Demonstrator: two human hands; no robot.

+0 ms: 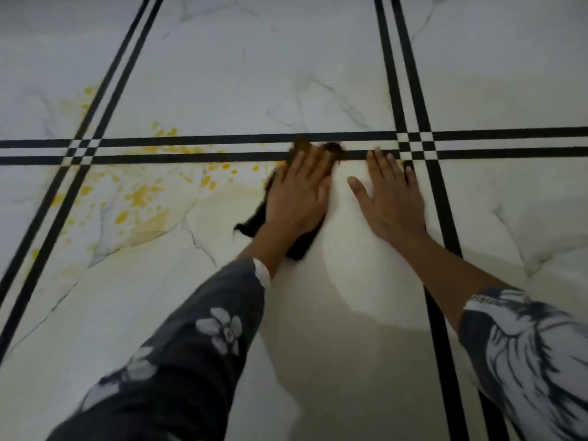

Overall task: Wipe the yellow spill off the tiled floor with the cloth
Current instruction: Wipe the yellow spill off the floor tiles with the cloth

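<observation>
Barely begun — your left hand presses the cloth flat, right hand splayed on the floor; most yellow spill is unwiped.

I have just one view, from the wide-angle camera on the person's head, facing forward and steeply down at the tiled floor. It sits near: the floor fills the frame, and the left hand and right hand reach mid-frame from the bottom edge.

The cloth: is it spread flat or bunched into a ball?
Flat. The cloth lies pressed to the floor under the open left hand, its dark ends showing beyond the hand. Whether it is folded in layers: cannot tell.
</observation>
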